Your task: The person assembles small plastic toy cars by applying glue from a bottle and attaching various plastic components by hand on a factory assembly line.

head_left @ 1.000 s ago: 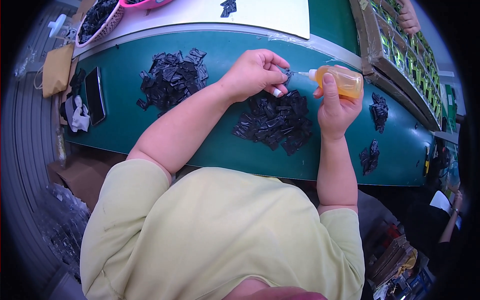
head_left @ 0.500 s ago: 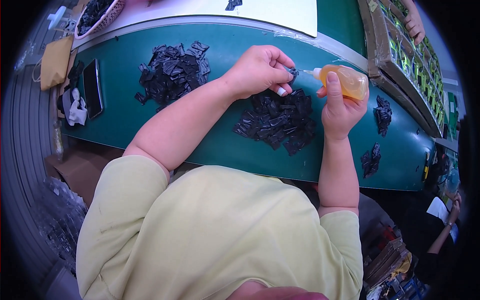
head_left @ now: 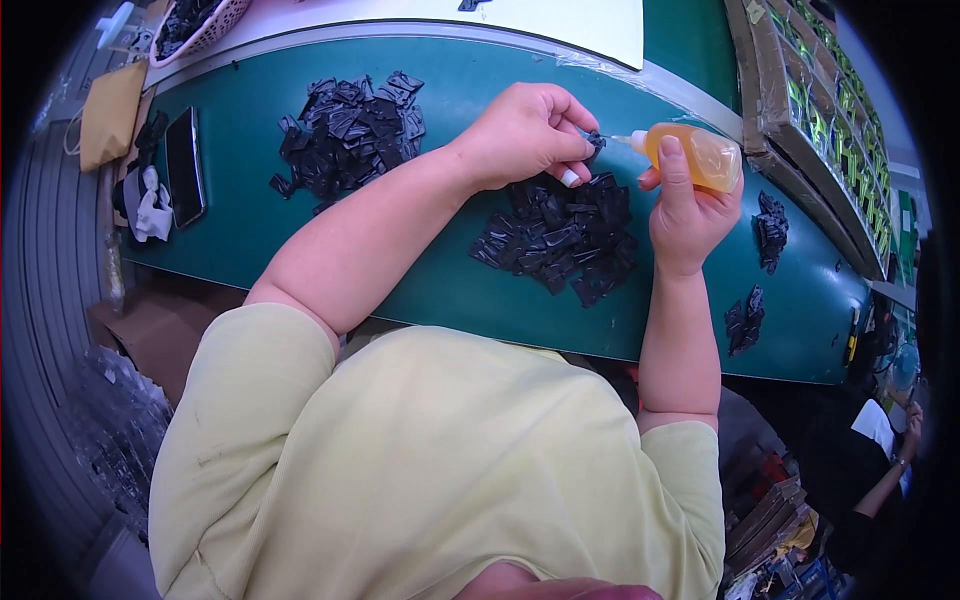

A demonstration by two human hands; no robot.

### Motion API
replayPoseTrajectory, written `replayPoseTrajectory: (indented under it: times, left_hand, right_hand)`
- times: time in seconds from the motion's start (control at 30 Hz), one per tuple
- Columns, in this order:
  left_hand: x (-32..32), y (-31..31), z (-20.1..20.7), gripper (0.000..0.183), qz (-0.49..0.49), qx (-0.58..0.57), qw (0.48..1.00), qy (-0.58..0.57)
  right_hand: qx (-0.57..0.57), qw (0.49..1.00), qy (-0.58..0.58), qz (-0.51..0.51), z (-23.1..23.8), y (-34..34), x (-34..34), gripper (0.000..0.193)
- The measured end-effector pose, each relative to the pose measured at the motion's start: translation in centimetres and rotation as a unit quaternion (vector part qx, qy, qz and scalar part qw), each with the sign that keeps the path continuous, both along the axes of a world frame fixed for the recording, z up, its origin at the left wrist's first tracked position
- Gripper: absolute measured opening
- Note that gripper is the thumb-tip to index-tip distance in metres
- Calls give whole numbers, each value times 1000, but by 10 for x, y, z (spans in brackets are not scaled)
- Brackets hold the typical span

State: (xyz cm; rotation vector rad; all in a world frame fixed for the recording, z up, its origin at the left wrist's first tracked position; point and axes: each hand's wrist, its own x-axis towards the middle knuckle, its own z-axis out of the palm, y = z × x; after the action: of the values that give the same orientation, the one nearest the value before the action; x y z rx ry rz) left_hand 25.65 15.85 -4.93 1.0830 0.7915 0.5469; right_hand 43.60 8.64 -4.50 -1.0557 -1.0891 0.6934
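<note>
Left hand [head_left: 535,137] pinched tight on small dark piece [head_left: 598,145] just past the centre black pile [head_left: 565,240], right hand [head_left: 692,218] wrapped round amber squeeze bottle [head_left: 708,160], nozzle [head_left: 624,139] aimed at the piece, contact unclear.

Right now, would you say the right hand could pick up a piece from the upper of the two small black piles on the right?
Probably not: the right hand is wrapped around the amber bottle. Otherwise the upper pile lies close by, and the way to it looks free.
</note>
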Motion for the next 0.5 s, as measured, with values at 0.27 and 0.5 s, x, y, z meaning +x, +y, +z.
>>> replayPoseTrajectory:
  times: [0.27,0.5]
  left_hand:
    - [-1,-1,-1,26,-4,4,1000,4]
    - [0,0,-1,26,-3,-2,1000,0]
  right_hand:
    - [-3,1000,-8,2,-1,-1,-2,29]
    - [-7,1000,-10,2,0,-1,-1,30]
